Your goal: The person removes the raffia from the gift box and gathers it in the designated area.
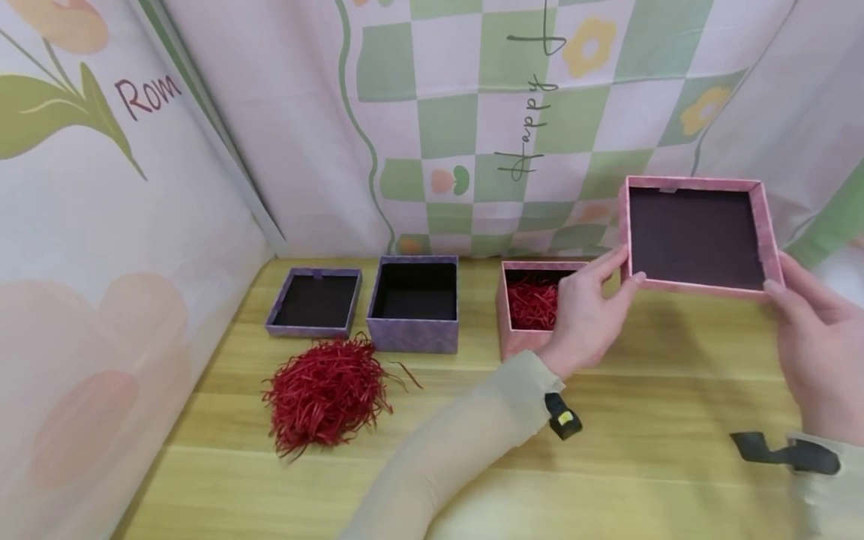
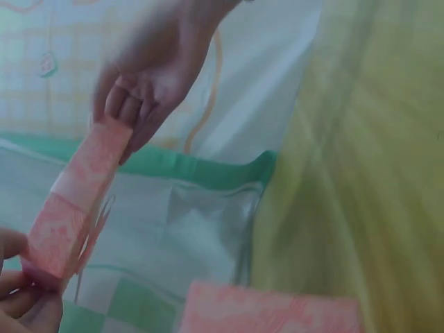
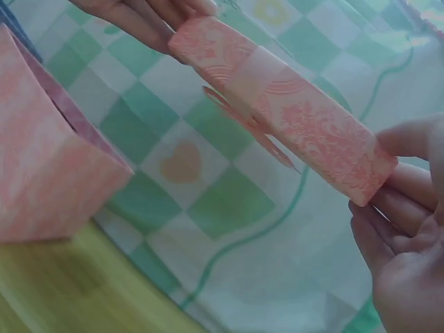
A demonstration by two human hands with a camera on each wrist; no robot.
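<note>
Both hands hold a pink box lid (image 1: 695,240) up off the table at the right, its dark inside facing the head camera. My left hand (image 1: 590,311) grips its near left corner, thumb over the rim. At the near right corner, my right hand (image 1: 820,334) pinches it between thumb and fingers. A pale band and a bow (image 3: 253,128) show on the lid's outside in the right wrist view. Behind my left hand stands the pink box (image 1: 520,346), partly hidden, with red shredded paper (image 1: 532,303) inside.
Left of the pink box stands an open purple box (image 1: 415,335) with a dark interior. Its purple lid (image 1: 273,328) lies beside it, inside up. A loose heap of red shredded paper (image 1: 327,394) lies in front on the wooden table (image 1: 270,495). Patterned curtains (image 1: 304,150) hang behind.
</note>
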